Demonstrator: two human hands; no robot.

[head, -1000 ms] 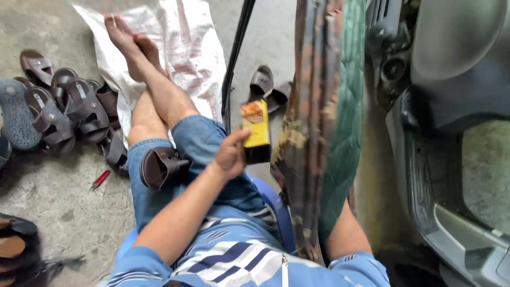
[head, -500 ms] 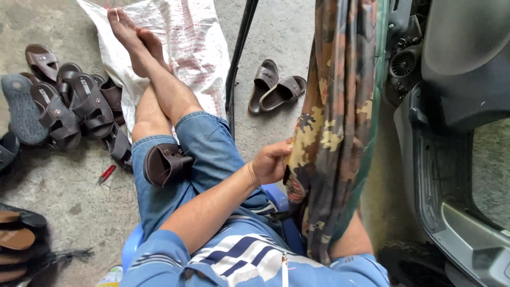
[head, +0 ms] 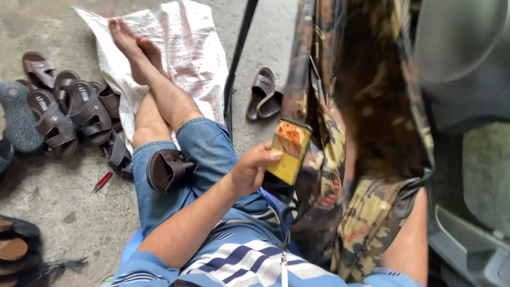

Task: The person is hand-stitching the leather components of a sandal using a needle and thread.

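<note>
Single head cam, looking steeply down over own lap, close range. Floor fills left, hanging camo cloth blocks right. No second view.

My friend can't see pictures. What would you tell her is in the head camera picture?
A seated person's left hand holds up a small yellow packet beside a hanging camouflage cloth. A brown sandal rests on the lap of their denim shorts, with more sandals piled on the concrete floor. The right hand is hidden behind the cloth.
</note>
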